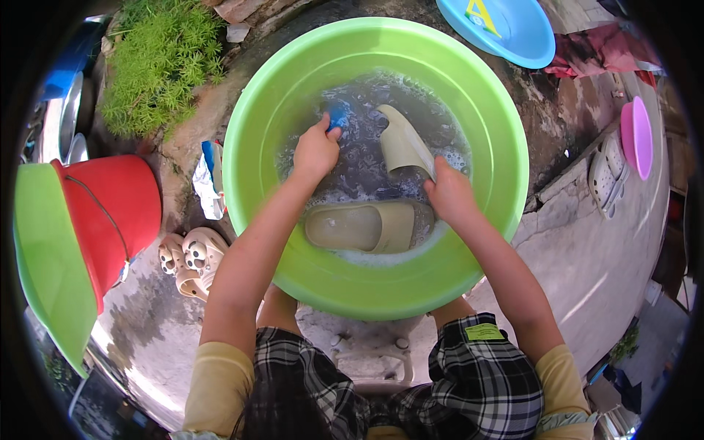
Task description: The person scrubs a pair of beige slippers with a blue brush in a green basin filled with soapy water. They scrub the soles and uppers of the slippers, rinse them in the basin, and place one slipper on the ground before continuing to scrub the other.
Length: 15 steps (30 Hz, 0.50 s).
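A large light-green basin (253, 110) holds dark, sudsy water (352, 169). My right hand (450, 192), at the basin's right side, is closed on one end of an olive-beige slide slipper (405, 147). That slipper is tilted on its side, partly in the water. My left hand (317, 152) grips a small blue thing (338, 115) at the far left of the water; its kind is blurred and partly covered by my fingers. The matching slipper (345, 226) lies sole down in the shallow suds at the near side, touched by neither hand.
A red bucket (136, 198) and a green basin (51, 257) stand at the left, near beige clogs (202, 257). Leafy plants (161, 66) grow far left. A blue basin (513, 33) sits beyond; white clogs (606, 176) and a pink basin (639, 138) are at right.
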Available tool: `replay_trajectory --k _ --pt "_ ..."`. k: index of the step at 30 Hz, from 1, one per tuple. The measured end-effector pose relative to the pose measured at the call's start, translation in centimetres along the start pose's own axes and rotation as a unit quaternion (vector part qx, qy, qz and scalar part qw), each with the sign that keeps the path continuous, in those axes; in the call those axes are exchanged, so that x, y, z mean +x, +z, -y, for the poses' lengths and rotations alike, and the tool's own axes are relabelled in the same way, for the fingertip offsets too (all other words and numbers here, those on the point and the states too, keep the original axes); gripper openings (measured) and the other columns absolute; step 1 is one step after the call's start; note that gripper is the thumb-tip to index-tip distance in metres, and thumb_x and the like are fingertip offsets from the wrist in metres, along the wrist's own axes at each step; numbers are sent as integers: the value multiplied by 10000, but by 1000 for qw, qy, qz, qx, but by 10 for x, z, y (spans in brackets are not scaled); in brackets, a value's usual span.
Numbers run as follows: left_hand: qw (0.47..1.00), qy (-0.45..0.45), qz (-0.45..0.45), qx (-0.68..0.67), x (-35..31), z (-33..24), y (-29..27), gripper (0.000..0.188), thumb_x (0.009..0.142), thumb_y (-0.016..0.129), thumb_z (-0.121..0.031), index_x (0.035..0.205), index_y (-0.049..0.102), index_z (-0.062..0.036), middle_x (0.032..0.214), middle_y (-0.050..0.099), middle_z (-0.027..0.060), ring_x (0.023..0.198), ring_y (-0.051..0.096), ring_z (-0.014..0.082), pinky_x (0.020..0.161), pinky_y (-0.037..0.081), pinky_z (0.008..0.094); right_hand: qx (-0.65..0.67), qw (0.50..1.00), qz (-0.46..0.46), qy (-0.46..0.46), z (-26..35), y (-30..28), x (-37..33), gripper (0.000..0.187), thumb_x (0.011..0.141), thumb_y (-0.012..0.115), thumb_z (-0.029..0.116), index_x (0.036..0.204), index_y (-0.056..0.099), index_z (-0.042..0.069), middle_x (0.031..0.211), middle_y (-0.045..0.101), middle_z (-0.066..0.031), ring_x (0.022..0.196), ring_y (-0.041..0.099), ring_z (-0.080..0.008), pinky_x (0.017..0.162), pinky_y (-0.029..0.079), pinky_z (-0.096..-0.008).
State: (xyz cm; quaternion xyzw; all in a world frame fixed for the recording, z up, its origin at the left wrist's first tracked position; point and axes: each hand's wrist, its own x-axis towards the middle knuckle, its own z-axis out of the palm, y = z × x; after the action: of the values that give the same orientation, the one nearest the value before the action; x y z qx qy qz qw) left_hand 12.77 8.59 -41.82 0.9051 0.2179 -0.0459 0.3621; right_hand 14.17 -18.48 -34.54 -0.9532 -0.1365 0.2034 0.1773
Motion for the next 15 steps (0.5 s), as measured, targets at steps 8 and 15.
replay_trajectory --k 8,15 --pt "971 194 34 134 -32 -91 -19 438 938 582 -247 1374 546 -258 756 599 160 672 637 336 603 512 458 -7 1000 -10 -15 9 1 -9 292 792 670 111 990 504 -23 821 650 -257 800 639 -453 728 505 -524" --pt "953 277 72 103 -50 -93 -7 454 959 543 -273 1394 504 -151 779 634 184 620 653 324 546 534 446 0 1000 -2 9 -2 4 -5 259 791 647 99 975 515 -26 830 649 -268 811 636 -462 738 502 -526"
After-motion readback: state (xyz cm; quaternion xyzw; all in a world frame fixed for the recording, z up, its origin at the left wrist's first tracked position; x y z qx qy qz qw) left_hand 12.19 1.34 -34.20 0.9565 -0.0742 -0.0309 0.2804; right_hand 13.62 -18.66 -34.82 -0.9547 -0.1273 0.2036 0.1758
